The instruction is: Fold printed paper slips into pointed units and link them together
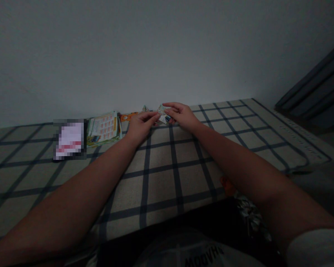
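Near the far edge of the table, both of my hands pinch a small folded piece of printed paper [164,118]. My left hand [141,125] grips its left side between thumb and fingers. On the other side, my right hand [182,115] holds it, with the index finger reaching across the top. The paper looks creased, with pale and dark printed patches; its exact shape is partly covered by my fingers. Another folded paper piece [145,108] shows just behind my left hand.
A checked cloth [161,159] covers the table, which meets a plain wall [156,52]. To the left lie a stack of printed sheets [104,128] and a blurred-out phone-like object [70,140]. A dark curtain [317,81] hangs at right. Crumpled paper pieces [253,215] are below my right forearm.
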The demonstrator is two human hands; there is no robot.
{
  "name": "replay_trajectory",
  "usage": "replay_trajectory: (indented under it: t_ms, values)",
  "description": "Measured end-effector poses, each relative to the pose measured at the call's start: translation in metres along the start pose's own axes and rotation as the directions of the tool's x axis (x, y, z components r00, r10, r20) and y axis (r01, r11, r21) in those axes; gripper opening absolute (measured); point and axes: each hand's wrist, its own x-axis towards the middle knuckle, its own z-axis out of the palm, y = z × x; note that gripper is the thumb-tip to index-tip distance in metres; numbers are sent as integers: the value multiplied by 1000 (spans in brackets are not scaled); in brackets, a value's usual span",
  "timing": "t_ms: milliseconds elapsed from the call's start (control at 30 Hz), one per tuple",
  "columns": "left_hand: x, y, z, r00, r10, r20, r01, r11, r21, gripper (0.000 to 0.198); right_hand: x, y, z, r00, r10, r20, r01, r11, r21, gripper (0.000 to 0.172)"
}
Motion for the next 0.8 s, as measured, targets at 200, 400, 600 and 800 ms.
replay_trajectory:
  t_ms: [200, 400, 600, 800]
  values:
    - [3, -11, 1, 1000, 2, 15, 0, 993, -122, 64, 2, 7, -3, 1000, -8, 26, 7, 999, 44, 43]
    - [4, -12, -2, 997, 19, 74, -8, 989, -149, 65, 3, 8, -2, 1000, -11, 5, 11, 1000, 22, 38]
    - [3, -10, -1, 995, -23, 102, 36, 990, -133, 58, 1, 7, 1, 997, -57, 48, 59, 997, -40, 44]
    - [2, -11, 1, 996, -51, 77, 60, 990, -125, 39, -2, 7, 2, 985, -130, 111, 137, 989, -56, 58]
